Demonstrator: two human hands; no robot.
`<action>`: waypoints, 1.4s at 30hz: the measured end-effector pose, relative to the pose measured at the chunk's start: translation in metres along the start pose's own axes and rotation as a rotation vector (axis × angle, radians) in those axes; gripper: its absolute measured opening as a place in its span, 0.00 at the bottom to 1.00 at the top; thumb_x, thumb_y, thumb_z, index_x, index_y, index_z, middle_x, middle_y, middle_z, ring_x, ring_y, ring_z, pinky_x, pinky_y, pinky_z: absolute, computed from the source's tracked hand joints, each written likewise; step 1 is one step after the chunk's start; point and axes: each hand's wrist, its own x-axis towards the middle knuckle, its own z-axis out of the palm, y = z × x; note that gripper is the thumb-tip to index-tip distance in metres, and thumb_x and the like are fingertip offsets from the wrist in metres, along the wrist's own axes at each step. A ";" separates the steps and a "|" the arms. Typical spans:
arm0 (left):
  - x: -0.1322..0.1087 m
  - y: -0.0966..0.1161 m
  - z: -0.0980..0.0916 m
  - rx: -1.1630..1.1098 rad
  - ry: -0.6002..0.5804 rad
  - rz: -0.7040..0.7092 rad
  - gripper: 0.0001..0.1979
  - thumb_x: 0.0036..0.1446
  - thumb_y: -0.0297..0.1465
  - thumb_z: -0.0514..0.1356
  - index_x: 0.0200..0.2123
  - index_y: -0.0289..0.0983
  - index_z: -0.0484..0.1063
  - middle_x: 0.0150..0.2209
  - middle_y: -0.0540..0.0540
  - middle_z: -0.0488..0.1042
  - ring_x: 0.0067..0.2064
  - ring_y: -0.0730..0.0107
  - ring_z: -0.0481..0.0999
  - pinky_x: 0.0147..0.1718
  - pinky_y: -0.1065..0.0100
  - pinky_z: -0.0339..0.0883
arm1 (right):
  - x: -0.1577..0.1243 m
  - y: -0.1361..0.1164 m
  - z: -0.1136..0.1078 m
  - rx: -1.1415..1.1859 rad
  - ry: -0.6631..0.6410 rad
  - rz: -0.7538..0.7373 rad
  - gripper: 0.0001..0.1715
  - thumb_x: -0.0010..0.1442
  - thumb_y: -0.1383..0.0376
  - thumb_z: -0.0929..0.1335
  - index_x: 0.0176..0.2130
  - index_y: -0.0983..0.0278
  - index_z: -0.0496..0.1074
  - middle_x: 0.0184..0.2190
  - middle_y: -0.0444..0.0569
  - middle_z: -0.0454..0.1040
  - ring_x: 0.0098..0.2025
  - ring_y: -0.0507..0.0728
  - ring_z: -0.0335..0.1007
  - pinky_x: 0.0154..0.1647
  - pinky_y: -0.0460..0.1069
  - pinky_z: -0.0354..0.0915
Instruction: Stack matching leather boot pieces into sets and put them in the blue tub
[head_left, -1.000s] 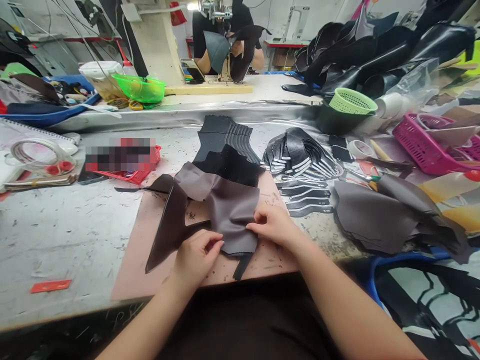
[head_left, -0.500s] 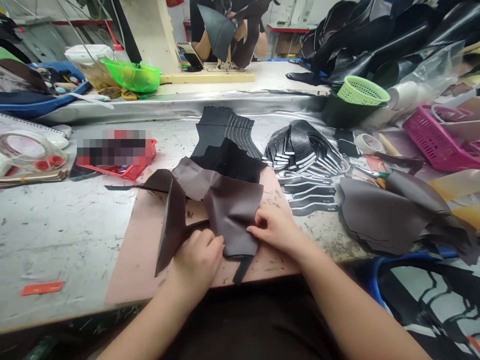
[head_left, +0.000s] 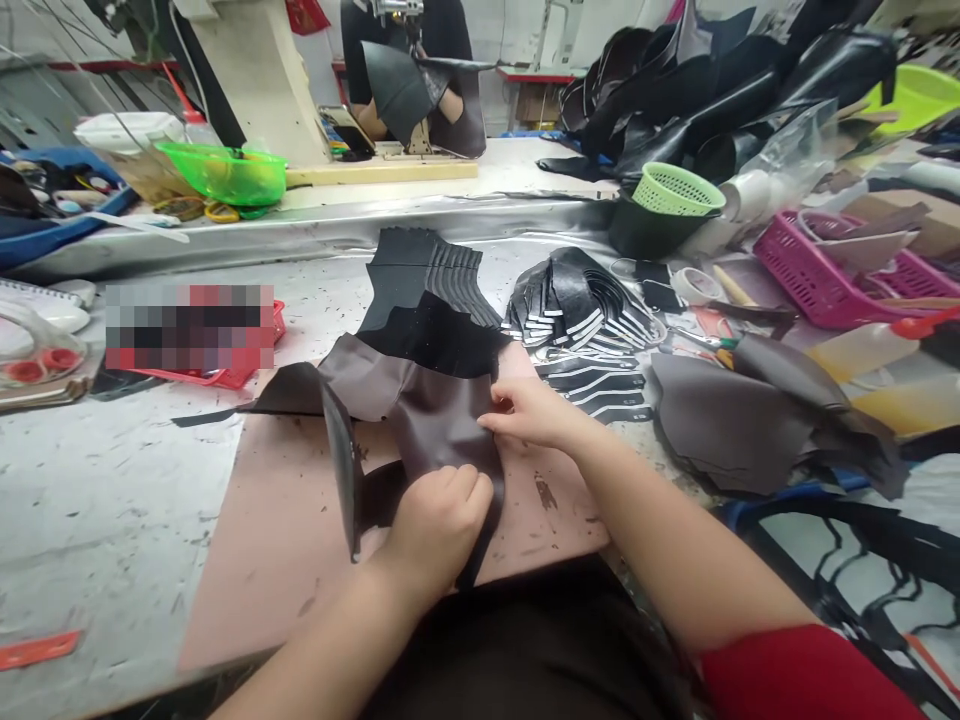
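While lying creased beneath two hands, brown leather piece: right half of the pink board, near end hidden.

Left hand: near right part of the pink board, fingers curled together, tips hidden; cannot tell if clamped on the leather. Probably set there to hold down the near end.

Right hand: right side of the pink board, thumb and forefinger close together at the leather's edge; cannot tell if pinching or only resting. Likely steadying against the left.

Dark flap: left half of the pink board, raised on edge, perhaps from a stiff fold.

Black piece: far edge of the pink board.

Fanned stack: beyond the pink board, stepped, presumably for easy picking.

Looped strips: beyond its far right corner, white-edged, bunched.

Grey-brown leather pile: right of the pink board, seemingly kept within reach.

Worktable: under and left of the pink board, pale, scuffed, specked.

Room: far beyond the pink board, cream sewing machine and co-worker's hand at dark leather.
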 end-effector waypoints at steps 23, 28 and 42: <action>0.013 -0.010 0.016 -0.025 -0.032 -0.027 0.24 0.54 0.22 0.45 0.54 0.29 0.63 0.57 0.40 0.64 0.58 0.60 0.62 0.55 0.58 0.58 | 0.013 0.004 -0.003 -0.155 -0.108 -0.095 0.15 0.46 0.73 0.69 0.37 0.65 0.67 0.31 0.46 0.70 0.33 0.54 0.66 0.31 0.46 0.60; 0.025 -0.006 0.019 -0.062 0.057 -0.165 0.15 0.58 0.24 0.48 0.42 0.35 0.72 0.49 0.44 0.71 0.51 0.61 0.69 0.50 0.60 0.63 | 0.027 0.010 -0.016 -0.112 -0.053 -0.067 0.14 0.50 0.76 0.67 0.37 0.65 0.69 0.35 0.47 0.73 0.38 0.54 0.68 0.40 0.47 0.62; 0.033 -0.005 0.022 0.059 -0.050 -0.187 0.23 0.57 0.28 0.46 0.56 0.27 0.62 0.59 0.36 0.59 0.60 0.57 0.59 0.56 0.57 0.55 | 0.047 0.023 -0.023 0.042 -0.091 -0.013 0.10 0.44 0.75 0.71 0.29 0.65 0.70 0.25 0.41 0.73 0.28 0.49 0.70 0.30 0.42 0.65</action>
